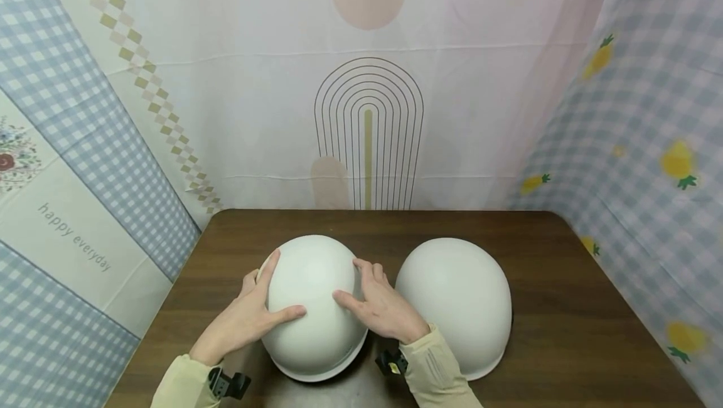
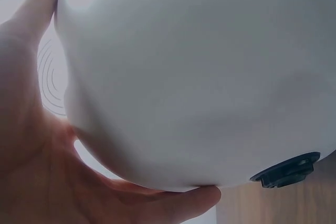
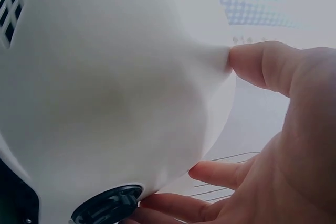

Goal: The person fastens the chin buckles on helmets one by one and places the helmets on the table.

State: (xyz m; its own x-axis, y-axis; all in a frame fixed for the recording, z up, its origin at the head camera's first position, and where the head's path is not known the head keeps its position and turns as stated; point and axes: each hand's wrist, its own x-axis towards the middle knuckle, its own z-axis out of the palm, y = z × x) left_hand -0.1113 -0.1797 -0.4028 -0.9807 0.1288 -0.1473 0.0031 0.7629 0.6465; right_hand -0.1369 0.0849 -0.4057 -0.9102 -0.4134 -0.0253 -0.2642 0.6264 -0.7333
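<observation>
A white helmet (image 1: 314, 307) with a narrow brim along its near side sits dome up, left of centre in the head view. My left hand (image 1: 245, 314) holds its left side, thumb lying across the dome. From the right, my right hand (image 1: 384, 304) holds the same dome with the thumb and fingers spread over it. Low on the shell, a dark round fitting (image 3: 107, 203) shows in the right wrist view, with a vent grille (image 3: 9, 9) higher up. The left wrist view has a similar dark fitting (image 2: 286, 170). The helmet's inside is hidden.
A second white helmet (image 1: 454, 301) rests dome up on the brown wooden table (image 1: 565, 320), close beside my right forearm. Patterned cloths (image 1: 254, 113) hang behind the table and along both sides. Each wrist carries a small black camera.
</observation>
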